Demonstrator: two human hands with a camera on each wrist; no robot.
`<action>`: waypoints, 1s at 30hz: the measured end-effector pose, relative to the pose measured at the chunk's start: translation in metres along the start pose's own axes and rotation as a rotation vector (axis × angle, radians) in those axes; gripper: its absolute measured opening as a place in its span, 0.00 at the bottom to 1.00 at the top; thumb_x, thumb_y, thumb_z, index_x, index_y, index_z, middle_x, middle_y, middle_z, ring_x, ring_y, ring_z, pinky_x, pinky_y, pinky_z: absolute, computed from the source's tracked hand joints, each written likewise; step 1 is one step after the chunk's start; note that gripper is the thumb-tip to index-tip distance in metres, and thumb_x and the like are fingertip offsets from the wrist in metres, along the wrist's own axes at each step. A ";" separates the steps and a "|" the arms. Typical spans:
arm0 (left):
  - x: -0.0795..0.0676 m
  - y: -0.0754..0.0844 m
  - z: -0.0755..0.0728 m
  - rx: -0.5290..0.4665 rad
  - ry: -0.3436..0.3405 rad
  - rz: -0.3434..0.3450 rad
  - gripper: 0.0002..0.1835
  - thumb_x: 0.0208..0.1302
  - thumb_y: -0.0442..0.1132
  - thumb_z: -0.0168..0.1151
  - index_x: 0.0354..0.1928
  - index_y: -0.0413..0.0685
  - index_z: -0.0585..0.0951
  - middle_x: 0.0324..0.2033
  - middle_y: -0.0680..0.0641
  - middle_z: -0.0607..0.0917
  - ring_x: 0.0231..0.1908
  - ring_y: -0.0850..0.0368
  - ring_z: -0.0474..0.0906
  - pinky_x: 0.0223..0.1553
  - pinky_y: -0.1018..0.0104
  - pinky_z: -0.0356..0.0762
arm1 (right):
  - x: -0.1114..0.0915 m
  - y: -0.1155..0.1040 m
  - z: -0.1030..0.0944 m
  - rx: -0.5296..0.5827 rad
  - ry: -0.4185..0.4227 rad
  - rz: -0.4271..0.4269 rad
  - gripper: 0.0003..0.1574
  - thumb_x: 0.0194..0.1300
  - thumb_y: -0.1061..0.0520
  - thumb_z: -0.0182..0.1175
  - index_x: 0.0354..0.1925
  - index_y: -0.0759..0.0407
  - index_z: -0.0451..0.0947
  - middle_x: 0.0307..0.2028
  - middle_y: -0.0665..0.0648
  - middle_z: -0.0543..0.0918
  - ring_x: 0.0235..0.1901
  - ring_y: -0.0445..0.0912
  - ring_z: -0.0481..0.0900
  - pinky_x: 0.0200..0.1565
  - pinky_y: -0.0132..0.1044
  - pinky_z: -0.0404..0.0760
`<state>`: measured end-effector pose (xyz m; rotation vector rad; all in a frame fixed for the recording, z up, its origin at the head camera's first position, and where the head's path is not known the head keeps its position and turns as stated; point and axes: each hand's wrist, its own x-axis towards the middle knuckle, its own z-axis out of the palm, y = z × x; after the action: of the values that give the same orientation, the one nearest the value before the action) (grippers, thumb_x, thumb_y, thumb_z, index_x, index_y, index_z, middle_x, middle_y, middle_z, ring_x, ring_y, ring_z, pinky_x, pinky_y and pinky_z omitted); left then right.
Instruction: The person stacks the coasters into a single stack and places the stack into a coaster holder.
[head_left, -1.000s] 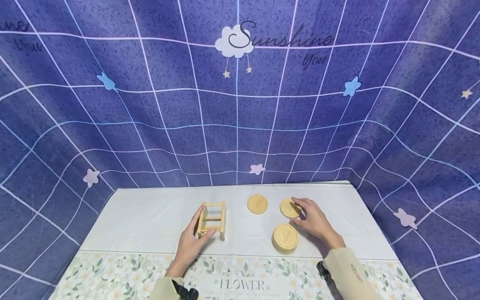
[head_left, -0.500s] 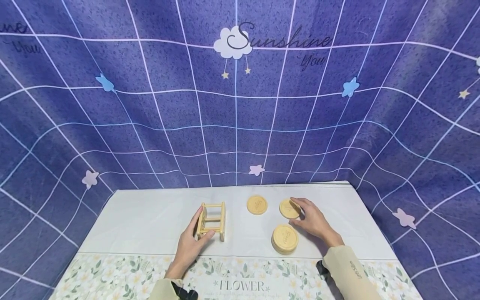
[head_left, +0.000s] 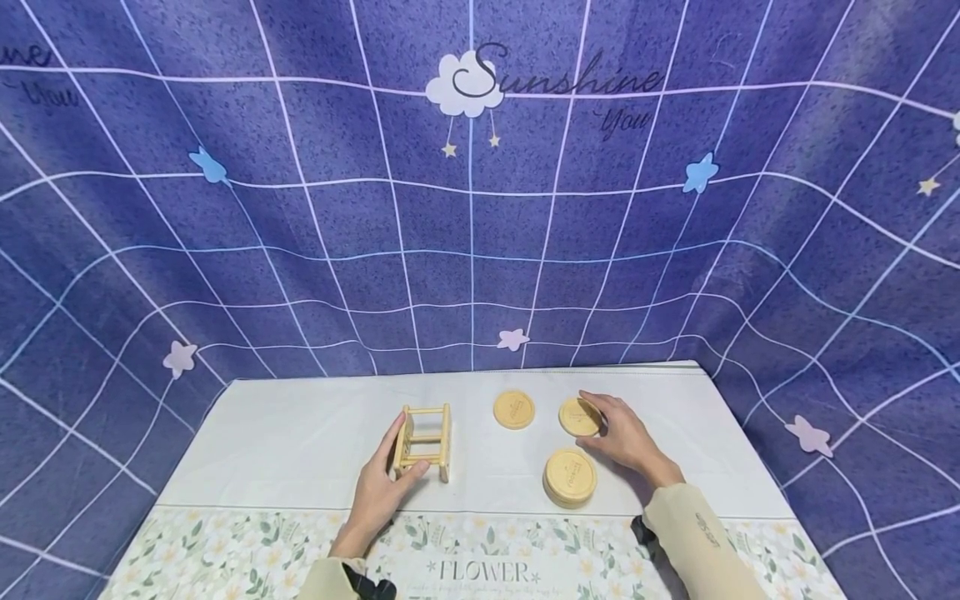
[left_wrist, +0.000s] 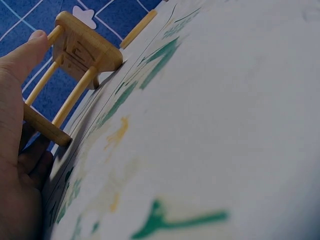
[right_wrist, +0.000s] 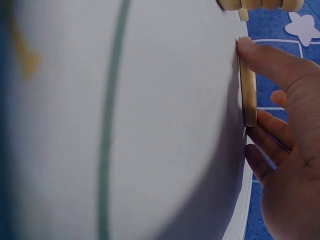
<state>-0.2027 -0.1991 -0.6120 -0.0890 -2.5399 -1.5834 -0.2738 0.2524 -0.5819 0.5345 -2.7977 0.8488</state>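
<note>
My left hand (head_left: 378,496) holds a small wooden coaster rack (head_left: 446,442), thumb on its near rail and fingers along its left side. In the left wrist view, the rack's end panel (left_wrist: 107,47) with carved marks and its thin rods show beside the thumb. On the right, my right hand (head_left: 626,437) grips the rim of a round wooden coaster (head_left: 577,417) lying on the table. The right wrist view has this coaster (right_wrist: 248,95) edge-on, thumb at one side and fingers at the other.
Nearer me stands a stack of wooden coasters (head_left: 570,477). A single coaster (head_left: 513,409) lies flat between rack and right hand. The white tablecloth (head_left: 300,442) has a floral front band (head_left: 247,550). A purple-blue curtain (head_left: 420,217) rises behind and at both sides.
</note>
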 end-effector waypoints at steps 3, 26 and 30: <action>0.000 0.000 0.001 0.004 0.002 0.003 0.52 0.71 0.55 0.78 0.90 0.72 0.58 0.85 0.46 0.65 0.84 0.39 0.60 0.86 0.37 0.54 | 0.001 0.000 0.001 -0.009 -0.003 0.004 0.55 0.56 0.56 0.87 0.77 0.67 0.75 0.69 0.71 0.82 0.69 0.70 0.79 0.74 0.69 0.75; 0.000 0.000 0.001 0.002 0.000 0.000 0.52 0.72 0.56 0.77 0.90 0.72 0.57 0.86 0.46 0.64 0.85 0.38 0.59 0.87 0.37 0.52 | 0.002 -0.003 0.001 -0.019 -0.006 0.017 0.53 0.54 0.55 0.88 0.74 0.65 0.78 0.63 0.69 0.85 0.64 0.67 0.82 0.73 0.69 0.76; -0.001 0.000 0.001 0.006 0.003 0.001 0.51 0.72 0.55 0.77 0.90 0.72 0.57 0.86 0.46 0.64 0.84 0.38 0.59 0.86 0.37 0.53 | 0.003 -0.004 0.000 -0.014 -0.016 0.039 0.53 0.53 0.54 0.88 0.73 0.66 0.79 0.61 0.68 0.85 0.63 0.66 0.82 0.71 0.67 0.78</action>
<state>-0.2019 -0.1981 -0.6121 -0.0873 -2.5411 -1.5747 -0.2747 0.2483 -0.5794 0.4875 -2.8352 0.8348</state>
